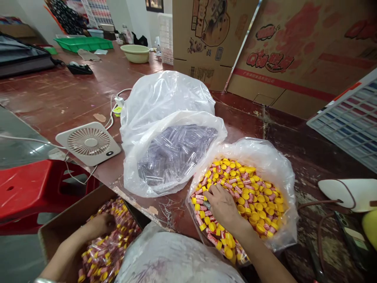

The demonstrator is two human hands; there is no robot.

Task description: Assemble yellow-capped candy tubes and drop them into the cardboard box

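Note:
My right hand (219, 202) reaches into a clear plastic bag (285, 169) of yellow caps (260, 198) and small red-and-white wrapped pieces. Its fingers are bent down among them; what they hold, if anything, is hidden. Down at the left, my left hand (103, 226) rests over a cardboard box (55, 224) full of filled clear tubes (103, 255) with yellow caps. The fingers of that hand are dark and hard to make out. Between and beyond the hands, a white plastic bag (131, 157) stands open, showing many clear empty tubes (176, 151).
A small white fan (90, 143) with a cable stands left of the bags, above a red stool (26, 188). Large cardboard boxes (277, 51) and a white crate (350, 118) are behind and right. A phone (352, 236) lies far right. A person (66, 17) sits at the back left.

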